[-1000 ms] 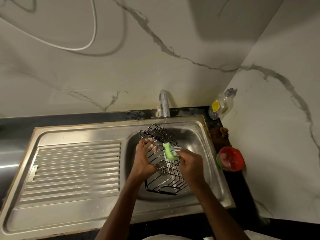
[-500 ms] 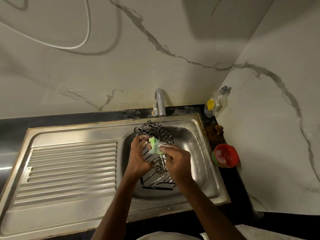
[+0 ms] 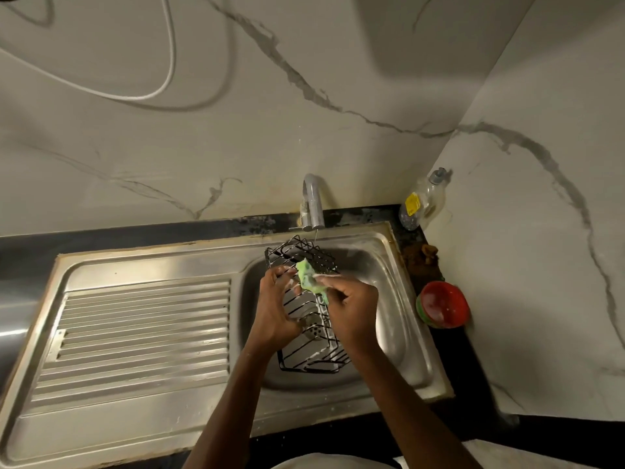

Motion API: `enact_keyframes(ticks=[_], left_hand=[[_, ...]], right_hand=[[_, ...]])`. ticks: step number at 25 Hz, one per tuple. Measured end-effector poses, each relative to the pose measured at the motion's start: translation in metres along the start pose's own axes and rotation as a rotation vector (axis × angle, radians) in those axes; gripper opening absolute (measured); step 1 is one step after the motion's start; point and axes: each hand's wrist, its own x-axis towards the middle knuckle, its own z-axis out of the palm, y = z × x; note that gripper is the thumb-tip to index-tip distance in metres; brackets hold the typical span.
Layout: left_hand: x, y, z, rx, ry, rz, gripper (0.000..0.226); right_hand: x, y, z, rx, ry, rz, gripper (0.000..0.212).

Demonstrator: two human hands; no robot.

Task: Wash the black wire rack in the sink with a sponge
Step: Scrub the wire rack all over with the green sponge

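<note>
Left hand (image 3: 275, 306) clamps fingers around black wire rack (image 3: 311, 336), tilted in sink (image 3: 399, 319). Right hand (image 3: 351, 306) pinches green sponge (image 3: 309, 279) against its wires.

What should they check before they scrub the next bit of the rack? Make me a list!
1. Rack held steady: ok. The left hand grips the black wire rack on its left side.
2. Sponge in hand: ok. The right hand holds the green sponge against the rack's upper wires.
3. Rack over the sink: ok. It sits tilted inside the basin of the sink, above the drain.
4. Soap on the rack: ok. White suds show on several wires.
5. Water for rinsing: cannot tell. Only a thin thread seems to fall from the tap.
6. Soap bottle out of the way: ok. It stands in the corner, apart from the hands.
</note>
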Motion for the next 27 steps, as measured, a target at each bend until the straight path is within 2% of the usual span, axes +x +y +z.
enact_keyframes(ticks=[3, 7, 9, 11, 13, 16, 18, 21, 24, 27], left_hand=[[-0.003, 0.000, -0.002, 0.006, 0.003, -0.001, 0.093], [-0.010, 0.007, -0.001, -0.025, 0.021, -0.028, 0.078], [-0.006, 0.008, 0.001, -0.014, 0.010, -0.007, 0.076], [0.000, 0.002, 0.002, 0.011, -0.005, -0.006, 0.080], [0.001, -0.004, -0.002, 0.016, 0.011, -0.032, 0.085], [0.005, -0.015, -0.009, -0.006, 0.037, -0.022, 0.086], [0.004, -0.016, -0.014, -0.077, 0.049, -0.028, 0.081], [-0.001, -0.017, -0.015, -0.062, 0.050, -0.024, 0.074], [0.001, -0.009, -0.012, -0.020, 0.002, -0.005, 0.078], [0.006, -0.001, -0.009, 0.053, -0.049, 0.017, 0.076]], right_hand=[[0.001, 0.032, -0.012, -0.153, -0.078, -0.149, 0.029], [0.008, 0.076, -0.026, -0.324, -0.059, 0.168, 0.020], [0.012, 0.071, -0.019, -0.338, -0.007, 0.238, 0.018], [0.013, 0.042, 0.002, -0.290, -0.006, 0.180, 0.025], [0.010, 0.008, 0.018, -0.237, -0.075, 0.017, 0.032], [0.012, 0.015, 0.015, -0.233, -0.147, -0.129, 0.039], [0.011, 0.042, 0.004, -0.307, -0.168, -0.086, 0.037], [0.016, 0.065, -0.006, -0.396, -0.118, 0.060, 0.030], [0.023, 0.043, 0.008, -0.336, -0.013, 0.166, 0.031], [0.018, 0.003, 0.028, -0.261, -0.029, 0.073, 0.033]])
